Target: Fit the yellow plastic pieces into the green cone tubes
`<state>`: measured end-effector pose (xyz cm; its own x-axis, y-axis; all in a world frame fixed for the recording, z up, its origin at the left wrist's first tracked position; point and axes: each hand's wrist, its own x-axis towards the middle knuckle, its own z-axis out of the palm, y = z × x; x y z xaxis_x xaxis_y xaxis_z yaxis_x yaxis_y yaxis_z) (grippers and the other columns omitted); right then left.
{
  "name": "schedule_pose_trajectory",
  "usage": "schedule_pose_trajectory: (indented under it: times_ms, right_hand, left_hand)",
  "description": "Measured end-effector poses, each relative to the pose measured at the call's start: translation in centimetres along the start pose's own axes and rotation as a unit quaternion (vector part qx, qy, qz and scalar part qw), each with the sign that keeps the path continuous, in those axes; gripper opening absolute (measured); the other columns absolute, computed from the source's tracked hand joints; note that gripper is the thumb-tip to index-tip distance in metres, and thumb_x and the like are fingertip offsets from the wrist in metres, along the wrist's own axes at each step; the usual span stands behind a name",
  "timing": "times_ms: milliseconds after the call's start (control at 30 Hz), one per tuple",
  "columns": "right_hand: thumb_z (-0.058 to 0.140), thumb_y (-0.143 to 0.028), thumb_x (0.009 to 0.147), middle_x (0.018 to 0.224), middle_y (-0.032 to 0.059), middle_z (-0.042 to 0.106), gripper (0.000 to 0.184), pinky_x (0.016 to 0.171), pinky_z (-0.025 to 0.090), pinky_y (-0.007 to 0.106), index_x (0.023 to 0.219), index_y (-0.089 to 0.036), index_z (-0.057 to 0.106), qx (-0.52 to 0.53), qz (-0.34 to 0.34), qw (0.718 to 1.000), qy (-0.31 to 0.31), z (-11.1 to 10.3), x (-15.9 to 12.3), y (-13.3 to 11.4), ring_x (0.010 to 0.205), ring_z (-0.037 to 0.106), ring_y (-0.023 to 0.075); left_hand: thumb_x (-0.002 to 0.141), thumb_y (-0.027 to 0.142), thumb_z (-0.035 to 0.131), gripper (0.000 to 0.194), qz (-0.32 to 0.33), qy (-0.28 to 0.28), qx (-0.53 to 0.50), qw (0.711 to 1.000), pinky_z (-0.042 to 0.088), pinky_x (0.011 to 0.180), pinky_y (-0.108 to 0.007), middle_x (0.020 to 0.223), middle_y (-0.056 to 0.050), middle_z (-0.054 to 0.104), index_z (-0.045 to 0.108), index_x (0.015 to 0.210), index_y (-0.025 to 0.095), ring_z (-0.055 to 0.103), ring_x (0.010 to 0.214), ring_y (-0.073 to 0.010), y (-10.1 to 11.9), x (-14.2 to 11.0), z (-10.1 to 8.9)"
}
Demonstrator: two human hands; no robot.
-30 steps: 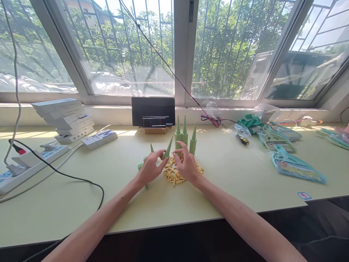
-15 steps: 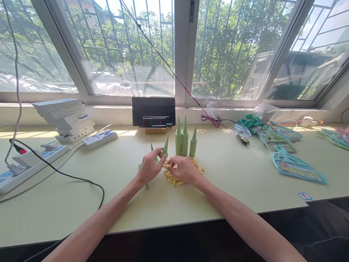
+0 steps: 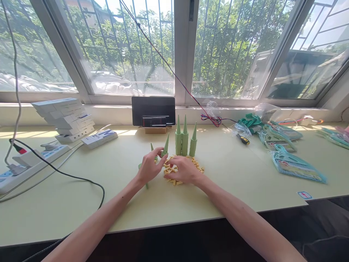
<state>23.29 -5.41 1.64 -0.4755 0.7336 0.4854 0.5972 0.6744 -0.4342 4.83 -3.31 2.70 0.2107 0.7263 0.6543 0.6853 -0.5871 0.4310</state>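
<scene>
My left hand (image 3: 149, 165) is closed around the base of a green pointed cone (image 3: 166, 145), tip upward. Over a pile of small yellow pieces (image 3: 201, 169) hovers my right hand (image 3: 185, 169), thumb and fingers spread, reaching down among them; nothing shows in its grasp. Three green pointed towers (image 3: 184, 142) stand upright just behind the pile. Another green cone (image 3: 152, 147) pokes up behind my left hand, mostly hidden by it. A further green piece (image 3: 147, 185) lies on the table below that hand.
A dark tablet (image 3: 153, 109) leans at the back on a small stand. White boxes (image 3: 73, 123) are stacked at left, near a power strip (image 3: 54, 153) and cables. To the right lie a screwdriver (image 3: 242, 139) and bagged dustpan-and-brush sets (image 3: 298, 165). The table's front edge runs beneath my forearms.
My right hand's thumb and fingers have spread apart and lowered onto the yellow pieces. The left hand keeps the cone in the same place.
</scene>
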Motion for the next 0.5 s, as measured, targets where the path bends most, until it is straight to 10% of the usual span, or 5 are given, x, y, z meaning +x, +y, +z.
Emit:
schedule_pose_trajectory:
  times_ms: [233,500]
  right_hand:
    - [0.083,-0.049,0.068,0.087,0.0039,0.065,0.049,0.073,0.044,0.030,0.105,-0.022,0.068,-0.007,-0.055,0.998,-0.022,-0.31,-0.05,0.06,0.084,0.059,0.0196]
    - [0.082,-0.033,0.071,0.088,0.0046,0.064,0.034,0.074,0.045,0.031,0.099,-0.019,0.069,-0.015,-0.052,0.998,-0.031,-0.18,-0.09,0.25,0.086,0.059,0.0197]
  left_hand:
    - [0.089,0.039,0.058,0.029,0.000,-0.003,-0.011,1.000,0.053,0.073,-0.031,0.086,-0.004,0.073,0.061,0.110,0.020,0.068,0.076,-0.0190,0.12,0.00,0.02]
    - [0.088,0.038,0.059,0.028,0.003,-0.001,-0.010,1.000,0.053,0.075,-0.030,0.084,-0.003,0.072,0.061,0.110,0.020,0.068,0.076,-0.0182,0.16,0.03,0.03]
